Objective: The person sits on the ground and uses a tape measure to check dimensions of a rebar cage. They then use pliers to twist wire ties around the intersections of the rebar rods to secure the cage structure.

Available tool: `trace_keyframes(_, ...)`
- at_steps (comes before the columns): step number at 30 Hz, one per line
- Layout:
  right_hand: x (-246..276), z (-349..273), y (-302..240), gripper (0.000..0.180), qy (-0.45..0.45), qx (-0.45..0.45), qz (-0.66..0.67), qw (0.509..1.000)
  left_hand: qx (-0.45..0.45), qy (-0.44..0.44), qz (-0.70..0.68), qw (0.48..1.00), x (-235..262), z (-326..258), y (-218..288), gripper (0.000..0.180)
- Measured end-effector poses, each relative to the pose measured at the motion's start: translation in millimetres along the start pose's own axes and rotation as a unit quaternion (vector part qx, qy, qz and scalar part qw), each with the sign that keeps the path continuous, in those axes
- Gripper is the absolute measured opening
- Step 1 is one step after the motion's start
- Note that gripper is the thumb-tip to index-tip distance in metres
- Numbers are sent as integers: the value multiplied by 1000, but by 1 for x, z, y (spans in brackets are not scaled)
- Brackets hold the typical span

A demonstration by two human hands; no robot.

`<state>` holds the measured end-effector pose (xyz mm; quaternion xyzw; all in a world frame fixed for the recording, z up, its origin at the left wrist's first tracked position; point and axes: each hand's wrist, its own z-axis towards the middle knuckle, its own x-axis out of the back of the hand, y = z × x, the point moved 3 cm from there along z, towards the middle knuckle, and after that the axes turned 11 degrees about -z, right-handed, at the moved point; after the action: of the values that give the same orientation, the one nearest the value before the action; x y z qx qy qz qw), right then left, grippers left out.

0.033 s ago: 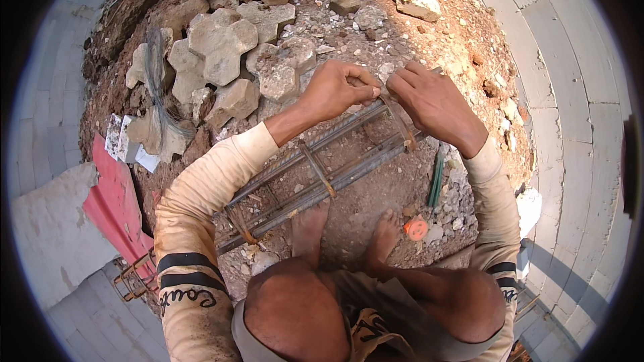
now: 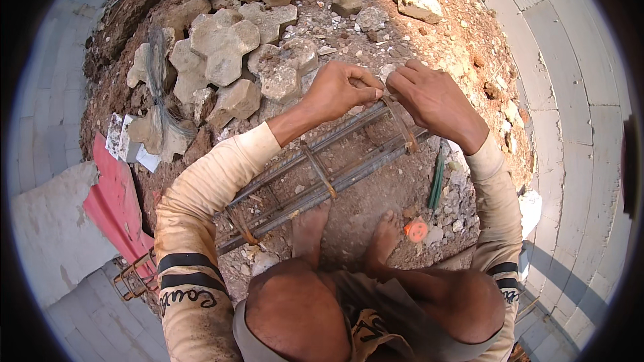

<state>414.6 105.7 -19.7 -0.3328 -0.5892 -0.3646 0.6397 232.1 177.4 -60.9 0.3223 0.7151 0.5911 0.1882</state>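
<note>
A long rebar cage (image 2: 345,173) of steel bars with square stirrups slants across in front of me, over the ground. At its far right end, my left hand (image 2: 344,90) pinches thumb and forefinger together beside the corner of a rusty stirrup (image 2: 400,124). What lies in that pinch is too small to make out. My right hand (image 2: 429,97) is closed just right of it, nearly touching, its fingers curled down over the bar end. Whatever it grips is hidden by the hand.
Concrete paving blocks (image 2: 225,47) are heaped at the far left, with a bundle of thin wire (image 2: 158,87) on them. A red sheet (image 2: 115,194) lies left. An orange disc (image 2: 416,230) and a green strip (image 2: 437,181) lie near my feet. A block wall (image 2: 563,114) stands right.
</note>
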Motion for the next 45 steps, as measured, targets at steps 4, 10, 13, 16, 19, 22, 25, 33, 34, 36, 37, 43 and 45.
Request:
trace_keyframes(4,3,26,-6,18,5,50,17,999,18,59,-42,997,3,5,-16,16)
trace_keyframes(10,15,31,-13,18,10,42,67,997,41,114,-35,992,-2,-2,-17,22)
trace_keyframes(13,16,37,-24,17,49,74,37,995,1,111,-23,994,-4,-6,-23,25)
trace_keyframes(16,7,39,-22,21,72,80,56,993,-36,106,-6,994,-5,-10,-27,28)
trace_keyframes(19,5,36,-11,27,96,39,112,988,-59,102,-1,993,-6,-10,-21,26)
trace_keyframes(22,6,31,-1,31,71,-2,179,981,-62,120,26,990,-8,-9,-13,24)
trace_keyframes(25,12,29,8,31,25,-50,249,967,-75,139,38,987,-9,-11,-8,21)
trace_keyframes(33,2,16,11,14,29,4,122,992,-69,148,58,985,-12,-18,6,12)
trace_keyframes(34,-6,15,11,14,30,9,108,994,-68,144,39,986,-12,-17,0,12)
trace_keyframes(36,-20,12,13,13,31,18,78,996,-66,136,1,989,-11,-13,-13,12)
trace_keyframes(37,-16,13,10,12,27,20,83,996,-55,122,-9,991,-9,-12,-15,12)
trace_keyframes(43,-7,14,-4,9,-15,16,2,1000,131,-39,-179,974,11,13,-20,11)
trace_keyframes(45,-3,17,-15,11,-26,28,-68,997,105,-116,-178,971,18,30,-27,13)
